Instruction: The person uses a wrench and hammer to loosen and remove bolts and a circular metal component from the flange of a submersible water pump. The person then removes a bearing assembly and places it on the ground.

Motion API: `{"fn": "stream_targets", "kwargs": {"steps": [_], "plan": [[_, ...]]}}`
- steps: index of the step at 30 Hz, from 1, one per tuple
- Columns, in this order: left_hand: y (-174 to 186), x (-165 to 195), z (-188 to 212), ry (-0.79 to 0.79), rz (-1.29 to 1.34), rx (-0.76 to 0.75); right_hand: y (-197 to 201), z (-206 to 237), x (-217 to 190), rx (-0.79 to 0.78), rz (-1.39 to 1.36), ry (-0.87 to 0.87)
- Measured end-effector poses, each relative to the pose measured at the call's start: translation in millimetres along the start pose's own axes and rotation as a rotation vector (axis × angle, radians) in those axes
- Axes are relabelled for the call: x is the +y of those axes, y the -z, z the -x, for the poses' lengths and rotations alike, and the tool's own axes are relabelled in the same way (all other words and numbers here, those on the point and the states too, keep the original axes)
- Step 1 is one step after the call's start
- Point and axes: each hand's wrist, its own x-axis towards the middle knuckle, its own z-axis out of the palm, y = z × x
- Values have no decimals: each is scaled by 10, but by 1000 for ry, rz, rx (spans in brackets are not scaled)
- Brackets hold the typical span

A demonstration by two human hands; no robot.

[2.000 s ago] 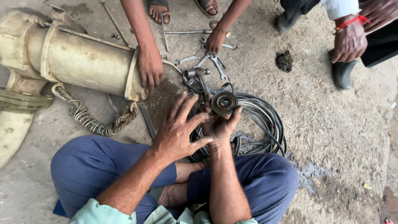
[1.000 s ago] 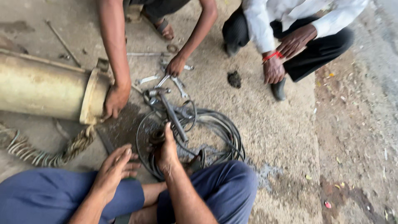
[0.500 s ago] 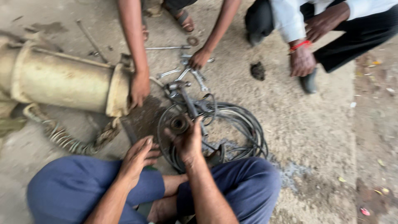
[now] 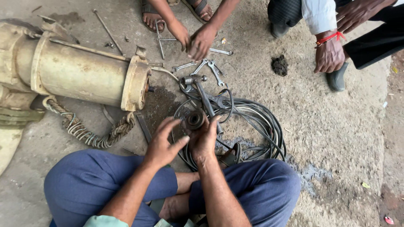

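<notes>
One long yellowish pump housing lies on the concrete at ten o'clock, its flange facing the middle of the view. One coil of black cable sits at centre, running toward four o'clock, and one frayed rope curls under the housing at eight o'clock. About four spanners are scattered at twelve o'clock, beside one T-handled wrench. One dark clod lies at one o'clock.

Two other people are in view: one pair of hands meets over the spanners at twelve o'clock, and one hand with a red wrist thread hangs at two o'clock.

Against the frame half a second ago, the other person's hand has left the housing flange and joined its partner at the spanners; the wearer's left hand has risen from the knee toward the part.

The right hand is closed round a small dark round part, held just above the cable coil at centre, fingers wrapped at its sides. The left hand is half open, fingers spread, thumb pointing at the right hand; whether its fingertips touch the part I cannot tell.
</notes>
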Motion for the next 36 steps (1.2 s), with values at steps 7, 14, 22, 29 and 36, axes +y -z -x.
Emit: {"fn": "stream_targets", "kwargs": {"steps": [7,14,22,29,36], "plan": [[-18,215,-205,-352,-204,59,81,10,81,-119,-15,-100],[119,217,-306,-357,-316,15,62,10,70,-99,58,-136],[-28,-37,-108,-271,-225,92,79,15,228,-66,95,-208],[-80,-283,-15,-242,-121,127,108,94,304,-217,301,-132],[-175,-557,6,-177,33,143,88,113,291,-283,453,-137]]}}
